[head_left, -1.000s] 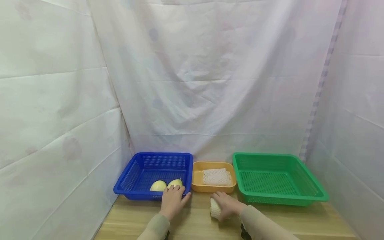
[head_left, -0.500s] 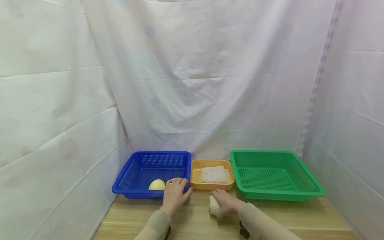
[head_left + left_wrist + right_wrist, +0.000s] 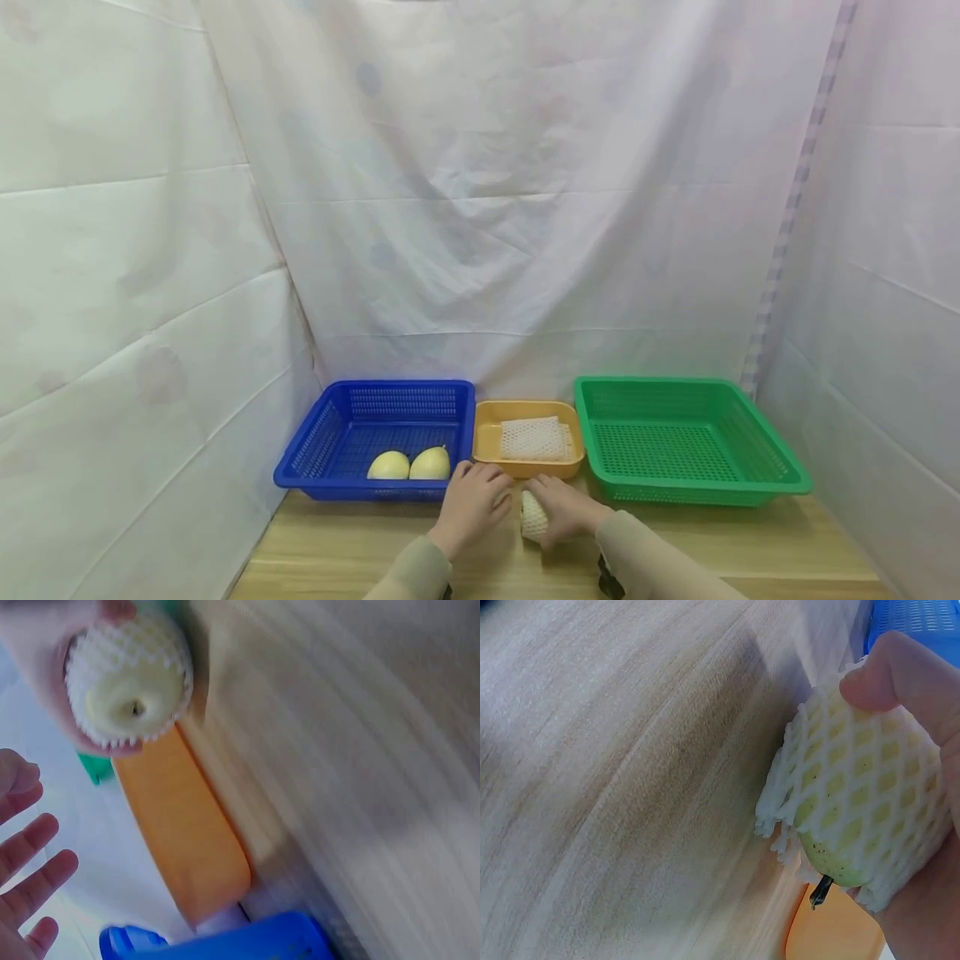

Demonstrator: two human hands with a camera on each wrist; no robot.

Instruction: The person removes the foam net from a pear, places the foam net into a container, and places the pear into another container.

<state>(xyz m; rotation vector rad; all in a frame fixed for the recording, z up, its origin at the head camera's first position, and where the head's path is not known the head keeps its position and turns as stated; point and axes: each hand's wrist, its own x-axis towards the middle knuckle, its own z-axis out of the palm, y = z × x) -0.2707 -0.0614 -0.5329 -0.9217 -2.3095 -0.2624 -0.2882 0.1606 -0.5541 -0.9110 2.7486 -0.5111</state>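
Observation:
My right hand (image 3: 567,508) grips a pear (image 3: 855,780) sleeved in white foam netting, low over the table in front of the orange tray. In the right wrist view its dark stem pokes out of one end, with my thumb across the netting. The left wrist view shows the pear's dimpled other end, bare inside the net's scalloped edge. My left hand (image 3: 474,507) is just left of the pear and apart from it, fingers loosely bent with nothing in them. Two bare yellow-green pears, a left one (image 3: 388,465) and a right one (image 3: 431,463), lie in the blue basket.
The blue basket (image 3: 375,487) stands at the left, the orange tray (image 3: 487,467) in the middle with white foam nets (image 3: 534,439) in it, and a green basket (image 3: 697,490) at the right. A pale curtain (image 3: 465,208) hangs behind the wooden table (image 3: 337,542).
My left hand has left the pears at the blue basket's front rim and moved right, towards the netted pear. My right hand keeps its hold in about the same place.

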